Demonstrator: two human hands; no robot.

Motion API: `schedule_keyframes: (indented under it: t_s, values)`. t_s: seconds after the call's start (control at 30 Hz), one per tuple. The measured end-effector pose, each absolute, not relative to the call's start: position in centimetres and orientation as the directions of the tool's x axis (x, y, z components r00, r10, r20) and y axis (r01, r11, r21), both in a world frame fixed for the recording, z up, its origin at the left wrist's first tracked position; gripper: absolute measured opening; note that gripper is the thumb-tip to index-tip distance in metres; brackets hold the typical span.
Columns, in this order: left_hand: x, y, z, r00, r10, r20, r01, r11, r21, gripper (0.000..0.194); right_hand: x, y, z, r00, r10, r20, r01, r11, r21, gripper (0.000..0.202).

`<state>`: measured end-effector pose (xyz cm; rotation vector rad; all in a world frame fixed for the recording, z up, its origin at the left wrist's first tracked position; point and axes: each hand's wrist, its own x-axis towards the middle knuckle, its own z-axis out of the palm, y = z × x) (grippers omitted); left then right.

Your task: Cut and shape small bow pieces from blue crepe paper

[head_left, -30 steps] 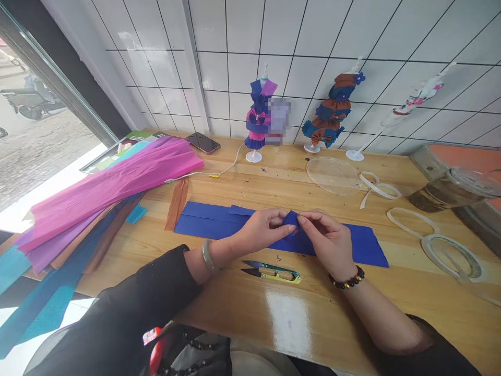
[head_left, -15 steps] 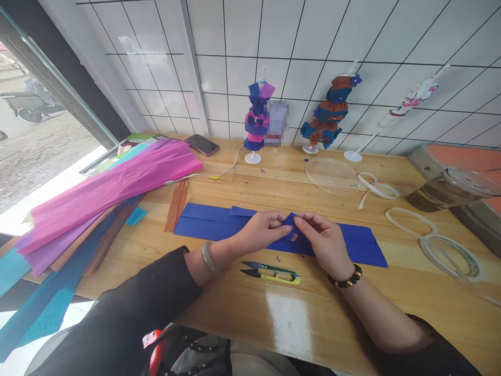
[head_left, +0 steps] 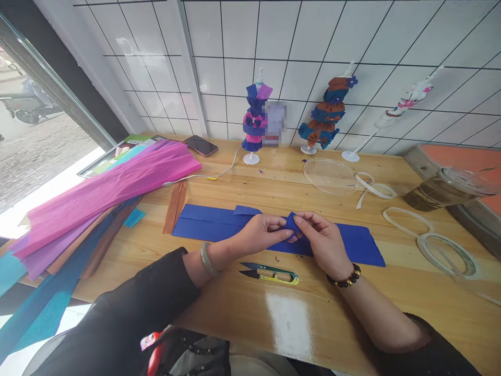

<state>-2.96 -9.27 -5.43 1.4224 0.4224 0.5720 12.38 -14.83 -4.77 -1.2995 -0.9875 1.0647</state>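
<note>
Between my two hands is a small piece of blue crepe paper (head_left: 291,221), pinched at the fingertips. My left hand (head_left: 263,231) grips it from the left, and my right hand (head_left: 321,234) closes on its upper right side. Beneath them a long folded strip of blue crepe paper (head_left: 211,222) lies across the table, partly covered by my hands. A loose flap of blue paper sticks up at the strip's back edge. Closer to me lie the yellow and dark thread snips (head_left: 270,273), with their blades pointing left.
Pink crepe paper (head_left: 117,177) tops a pile of coloured sheets at left, by a phone (head_left: 201,145). Dressed stands (head_left: 255,120) line the tiled wall. At right are a clear disc (head_left: 329,176), a tape roll (head_left: 448,256) and a lidded cup (head_left: 438,189).
The view has shifted slightly. My left thumb has moved a little on the small blue piece, and more of that piece shows between my fingers. Both hands keep their hold.
</note>
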Motion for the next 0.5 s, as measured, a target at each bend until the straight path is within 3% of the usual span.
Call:
schedule_keyframes:
  t_s: [0.3,0.5]
  values:
    - [-3.13,-9.53,-4.87,0.795,0.598,0.103,-0.147,0.025,0.989,0.030,12.29,-14.77,-4.78,0.253,0.965,-0.072,-0.175,-0.027,-0.984,0.022]
    - [-3.04,-9.62,-4.94,0.796,0.603,0.051,-0.125,0.082,0.989,0.028,12.27,-14.81,-5.16,0.310,0.950,-0.039,-0.120,-0.001,-0.993,0.023]
